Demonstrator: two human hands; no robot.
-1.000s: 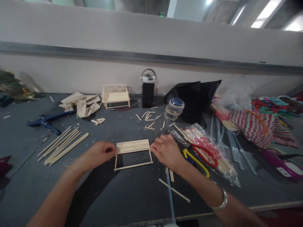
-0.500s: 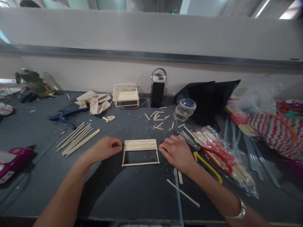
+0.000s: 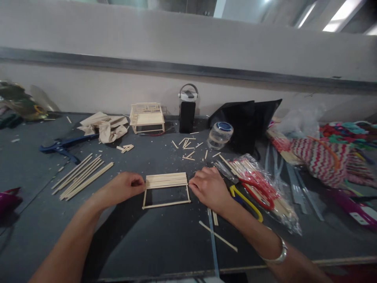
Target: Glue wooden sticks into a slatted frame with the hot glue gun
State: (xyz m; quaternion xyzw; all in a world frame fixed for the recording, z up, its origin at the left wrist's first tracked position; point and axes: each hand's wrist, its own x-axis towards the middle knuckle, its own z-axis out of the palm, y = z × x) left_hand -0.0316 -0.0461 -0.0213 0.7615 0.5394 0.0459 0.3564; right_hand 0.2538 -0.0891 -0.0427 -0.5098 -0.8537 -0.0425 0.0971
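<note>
A small frame of pale wooden sticks (image 3: 166,181) lies flat before me, its far half covered by sticks laid side by side and its near half bare. My left hand (image 3: 128,186) is closed at the frame's left edge, thumb and finger pinched at the end of the sticks. At the opposite edge, my right hand (image 3: 210,188) has its fingers curled, their tips against the right end of the same sticks. How firmly either hand grips is hidden by the fingers. Long loose sticks (image 3: 84,177) lie left of my left hand.
At the back stand a stick-built model (image 3: 147,118), a bottle (image 3: 187,112) and a clear jar (image 3: 220,135). Blue pliers (image 3: 63,147) lie left. Right are red-and-yellow-handled scissors (image 3: 249,206), a bag of sticks (image 3: 265,184) and woven fabric (image 3: 321,159). Short cut pieces (image 3: 187,145) are scattered beyond the frame.
The whole view has shifted, so things appear further left, and more shows at the right. Both hands stay at the frame's two ends, the left slightly closer to it.
</note>
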